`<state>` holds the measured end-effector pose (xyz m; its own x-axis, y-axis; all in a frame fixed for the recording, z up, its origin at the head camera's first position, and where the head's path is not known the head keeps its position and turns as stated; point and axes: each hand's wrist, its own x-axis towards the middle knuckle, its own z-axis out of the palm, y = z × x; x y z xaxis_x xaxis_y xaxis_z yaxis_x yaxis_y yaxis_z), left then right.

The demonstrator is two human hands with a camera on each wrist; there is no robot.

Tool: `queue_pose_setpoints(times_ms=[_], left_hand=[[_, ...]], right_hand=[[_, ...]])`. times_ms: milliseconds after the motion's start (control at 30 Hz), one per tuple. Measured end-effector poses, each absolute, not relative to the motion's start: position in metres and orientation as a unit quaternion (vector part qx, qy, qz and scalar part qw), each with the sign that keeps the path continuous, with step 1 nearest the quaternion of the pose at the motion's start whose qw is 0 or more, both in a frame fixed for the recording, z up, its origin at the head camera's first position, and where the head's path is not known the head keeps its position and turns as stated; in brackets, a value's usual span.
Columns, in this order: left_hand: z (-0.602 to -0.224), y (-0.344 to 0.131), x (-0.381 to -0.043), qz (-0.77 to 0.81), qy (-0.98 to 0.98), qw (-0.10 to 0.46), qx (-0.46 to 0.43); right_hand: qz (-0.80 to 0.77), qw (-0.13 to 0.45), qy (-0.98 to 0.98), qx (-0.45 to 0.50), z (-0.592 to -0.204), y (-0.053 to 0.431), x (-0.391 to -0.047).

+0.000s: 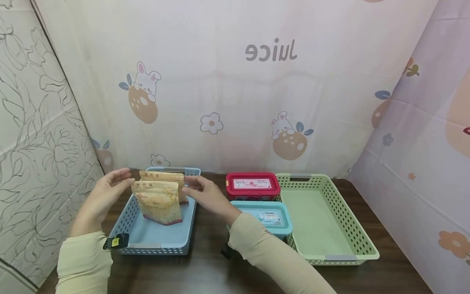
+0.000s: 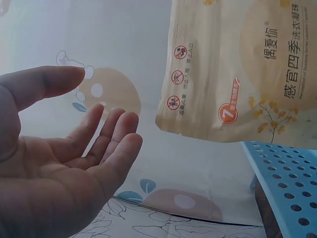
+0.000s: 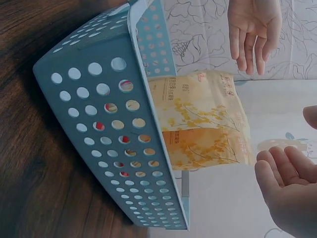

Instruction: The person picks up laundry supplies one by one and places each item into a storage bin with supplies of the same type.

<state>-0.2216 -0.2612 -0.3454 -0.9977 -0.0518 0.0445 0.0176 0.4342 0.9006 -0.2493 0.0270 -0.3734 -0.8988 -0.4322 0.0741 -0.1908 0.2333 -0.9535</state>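
A: Location?

B: Front pouch (image 1: 158, 204) stands upright about mid-floor of the blue basket (image 1: 154, 235). Rear pouch (image 1: 167, 176) is upright behind it, nearer the basket's far edge. Tops rise above the rim. Can't tell if the two touch each other.

A: Grip?

B: Nothing held that I can see. Left hand (image 1: 100, 200) is palm-up in its own wrist view, thumb well away from loosely spread fingers, with a gap to the front pouch. Right hand (image 1: 211, 197) has thumb apart, fingers side by side, just beside the rear pouch's right edge. No pinch; can't rule out a light brush there.

A: Handling?

B: Print says laundry capsules. My read: fairly light, soft, contents shift. Film probably slick. Top strip looks flat and stiffer, so pinch there, or cup both side edges below it. Wouldn't squeeze the belly hard; capsules could burst. Low odds of hurting the film itself.

A: Counts?

B: Two pouches. Two baskets: the blue one toward the bench's (image 1: 205, 265) left edge, plus one green basket (image 1: 315, 220) toward its right. Two lidded boxes: one red box (image 1: 253, 184) by the green basket's far left corner, one light-blue box (image 1: 265, 216) nearer, along that basket's left edge. Two hands.
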Motion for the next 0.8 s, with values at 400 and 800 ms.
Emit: queue_pose_setpoints(times_ms=[400,800], left_hand=[[-0.341,-0.243,-0.220,-0.544,-0.838,0.027,-0.020],[-0.341,-0.224,-0.214,-0.529,-0.846,0.020,-0.069]], right_hand=[[-0.589,0.102,0.778,-0.193,-0.375,0.045,-0.249],[-0.576,0.094,0.794,-0.171,-0.380,0.070,-0.251]])
